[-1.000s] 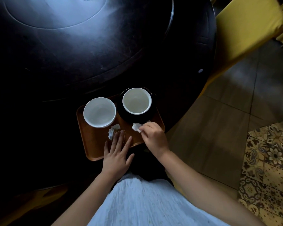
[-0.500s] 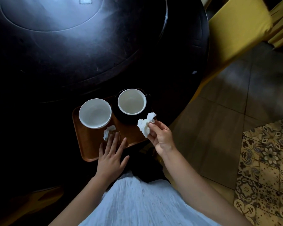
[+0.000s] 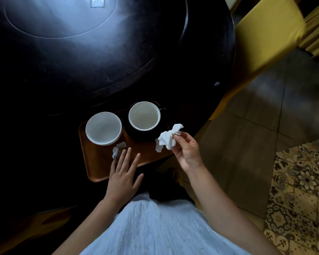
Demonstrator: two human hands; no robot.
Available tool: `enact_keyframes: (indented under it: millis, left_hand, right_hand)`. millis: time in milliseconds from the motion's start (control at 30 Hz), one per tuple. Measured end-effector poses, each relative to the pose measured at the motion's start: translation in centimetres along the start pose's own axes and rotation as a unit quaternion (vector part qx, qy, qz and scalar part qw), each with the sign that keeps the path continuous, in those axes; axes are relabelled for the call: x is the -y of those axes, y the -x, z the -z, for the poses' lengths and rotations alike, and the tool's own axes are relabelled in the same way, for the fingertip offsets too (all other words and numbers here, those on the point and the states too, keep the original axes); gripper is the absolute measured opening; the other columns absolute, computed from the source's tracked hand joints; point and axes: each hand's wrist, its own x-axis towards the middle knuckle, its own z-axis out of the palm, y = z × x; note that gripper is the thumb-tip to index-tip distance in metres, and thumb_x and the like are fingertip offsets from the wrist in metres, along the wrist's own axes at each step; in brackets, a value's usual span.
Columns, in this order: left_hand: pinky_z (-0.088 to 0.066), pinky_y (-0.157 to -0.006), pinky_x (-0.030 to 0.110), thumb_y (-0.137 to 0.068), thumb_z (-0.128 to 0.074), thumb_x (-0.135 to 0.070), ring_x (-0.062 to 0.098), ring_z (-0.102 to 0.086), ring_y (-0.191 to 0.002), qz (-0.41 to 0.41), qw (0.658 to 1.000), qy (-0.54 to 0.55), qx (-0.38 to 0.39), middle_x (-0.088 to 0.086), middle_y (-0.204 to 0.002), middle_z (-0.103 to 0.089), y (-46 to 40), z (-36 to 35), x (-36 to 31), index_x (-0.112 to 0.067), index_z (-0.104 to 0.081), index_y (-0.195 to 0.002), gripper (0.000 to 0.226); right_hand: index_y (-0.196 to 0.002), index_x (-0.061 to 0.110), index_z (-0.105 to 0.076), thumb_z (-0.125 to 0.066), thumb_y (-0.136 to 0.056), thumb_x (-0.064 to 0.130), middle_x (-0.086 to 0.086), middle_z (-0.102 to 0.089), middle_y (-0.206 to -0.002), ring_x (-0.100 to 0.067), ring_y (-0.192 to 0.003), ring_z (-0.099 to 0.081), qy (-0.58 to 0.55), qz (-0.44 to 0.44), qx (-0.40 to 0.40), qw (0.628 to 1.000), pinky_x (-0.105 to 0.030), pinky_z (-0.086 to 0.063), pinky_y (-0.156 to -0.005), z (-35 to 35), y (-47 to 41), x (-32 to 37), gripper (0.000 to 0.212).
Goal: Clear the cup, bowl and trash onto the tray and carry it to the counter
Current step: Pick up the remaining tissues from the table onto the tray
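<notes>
The crumpled tissue (image 3: 167,139) was pinched in my right hand (image 3: 187,150), lifted just over the right edge of the tray (image 3: 99,163). The cup (image 3: 144,115) and the bowl (image 3: 103,128) stood on the tray beyond my left hand (image 3: 122,174), which lay flat and released, fingertips beside a smaller scrap (image 3: 118,149), on the dark surface (image 3: 81,61).

Seen from above: brown tray (image 3: 99,168) at the near edge of a dark round table (image 3: 81,61), carrying a white bowl (image 3: 103,128) at its far left corner and a white cup (image 3: 144,115) on a black saucer (image 3: 131,133) at its far right. Left hand (image 3: 123,176) flat, fingers spread, on the tray's near edge, just beside a small crumpled scrap (image 3: 117,149). Right hand (image 3: 187,150) raised over the tray's right edge, pinching a crumpled white napkin (image 3: 168,139).
</notes>
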Motion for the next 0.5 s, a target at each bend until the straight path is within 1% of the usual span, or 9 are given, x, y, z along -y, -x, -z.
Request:
enact_keyframes:
  millis: [33, 67, 133, 200, 267, 333, 367, 433, 500]
  left_hand:
    - [-0.008, -0.115, 0.045, -0.088, -0.019, -0.058, 0.022, 0.004, -0.145, -0.007, 1.0, 0.012, -0.012, 0.004, -0.157, -0.002, -0.3, 0.5, -0.6, -0.027, -0.012, -0.146, 0.066]
    - [-0.011, -0.115, 0.044, -0.089, -0.025, -0.054, 0.023, -0.001, -0.145, -0.016, 0.999, 0.026, -0.029, 0.007, -0.156, -0.008, -0.8, 1.1, -1.3, -0.023, -0.018, -0.146, 0.065]
    - [-0.026, -0.112, 0.044, -0.089, -0.038, -0.042, 0.029, -0.022, -0.141, -0.05, 0.995, 0.051, -0.074, 0.014, -0.151, -0.03, -2.0, 2.1, -2.9, -0.012, -0.036, -0.14, 0.059]
    - [-0.042, -0.102, 0.044, -0.089, -0.045, -0.029, 0.032, -0.046, -0.128, -0.095, 0.984, 0.077, -0.128, 0.018, -0.134, -0.053, -3.6, 2.7, -5.0, -0.004, -0.052, -0.127, 0.047]
    - [-0.049, -0.092, 0.041, -0.089, -0.047, -0.022, 0.029, -0.059, -0.111, -0.131, 0.971, 0.102, -0.174, 0.014, -0.116, -0.065, -5.6, 2.8, -7.3, -0.003, -0.06, -0.115, 0.035]
    - [-0.05, -0.089, 0.037, -0.091, -0.046, -0.021, 0.025, -0.061, -0.103, -0.148, 0.963, 0.118, -0.192, 0.011, -0.108, -0.067, -8.0, 2.7, -10.0, -0.004, -0.061, -0.11, 0.03]
    - [-0.05, -0.089, 0.037, -0.091, -0.046, -0.02, 0.025, -0.061, -0.104, -0.148, 0.962, 0.121, -0.193, 0.011, -0.108, -0.067, -9.3, 2.5, -11.4, -0.004, -0.061, -0.111, 0.03]
    - [-0.048, -0.096, 0.039, -0.09, -0.049, -0.018, 0.027, -0.058, -0.114, -0.13, 0.967, 0.117, -0.187, 0.014, -0.114, -0.066, -12.1, 1.8, -14.1, -0.003, -0.06, -0.115, 0.031]
    - [-0.04, -0.104, 0.044, -0.09, -0.051, -0.018, 0.029, -0.046, -0.129, -0.085, 0.977, 0.108, -0.162, 0.016, -0.13, -0.058, -14.9, 0.8, -16.4, -0.004, -0.055, -0.124, 0.038]
  right_hand:
    - [-0.081, 0.009, -0.06, -0.049, -0.089, -0.01, 0.002, -0.072, -0.059, -0.008, -0.057, -0.069, -0.016, 0.001, 0.001, 1.0, -0.019, -0.057, -0.047, 0.3, -0.2, 0.6, 0.024]
    - [-0.081, 0.01, -0.06, -0.048, -0.089, -0.009, 0.002, -0.072, -0.058, -0.007, -0.057, -0.069, -0.029, 0.001, 0.002, 1.0, -0.019, -0.057, -0.048, 0.5, -0.4, 1.2, 0.024]
    - [-0.082, 0.01, -0.061, -0.048, -0.089, -0.009, 0.001, -0.073, -0.059, -0.007, -0.057, -0.069, -0.047, 0.003, 0.004, 0.999, -0.019, -0.057, -0.048, 1.1, -0.9, 2.6, 0.024]
    - [-0.082, 0.012, -0.062, -0.05, -0.089, -0.007, 0.001, -0.073, -0.06, -0.007, -0.058, -0.07, -0.059, 0.009, 0.004, 0.998, -0.018, -0.057, -0.047, 1.9, -1.5, 4.4, 0.024]
    - [-0.081, 0.013, -0.064, -0.051, -0.087, -0.006, 0.0, -0.074, -0.063, -0.008, -0.059, -0.07, -0.066, 0.021, 0.0, 0.998, -0.018, -0.057, -0.047, 3.1, -2.3, 6.5, 0.023]
    - [-0.081, 0.014, -0.065, -0.053, -0.087, -0.005, 0.001, -0.074, -0.064, -0.008, -0.061, -0.07, -0.056, 0.032, -0.002, 0.998, -0.019, -0.057, -0.048, 4.6, -3.3, 8.9, 0.023]
    - [-0.081, 0.014, -0.065, -0.054, -0.086, -0.005, 0.001, -0.074, -0.065, -0.007, -0.062, -0.07, -0.042, 0.035, -0.004, 0.999, -0.019, -0.057, -0.049, 5.4, -3.8, 10.2, 0.023]
    - [-0.083, 0.014, -0.065, -0.056, -0.085, -0.005, 0.002, -0.074, -0.065, -0.007, -0.063, -0.07, 0.0, 0.039, -0.007, 0.999, -0.019, -0.058, -0.05, 7.0, -5.0, 12.7, 0.022]
    - [-0.084, 0.013, -0.064, -0.056, -0.085, -0.007, 0.003, -0.074, -0.064, -0.007, -0.063, -0.07, 0.046, 0.042, -0.012, 0.998, -0.02, -0.058, -0.051, 8.5, -6.2, 15.3, 0.022]
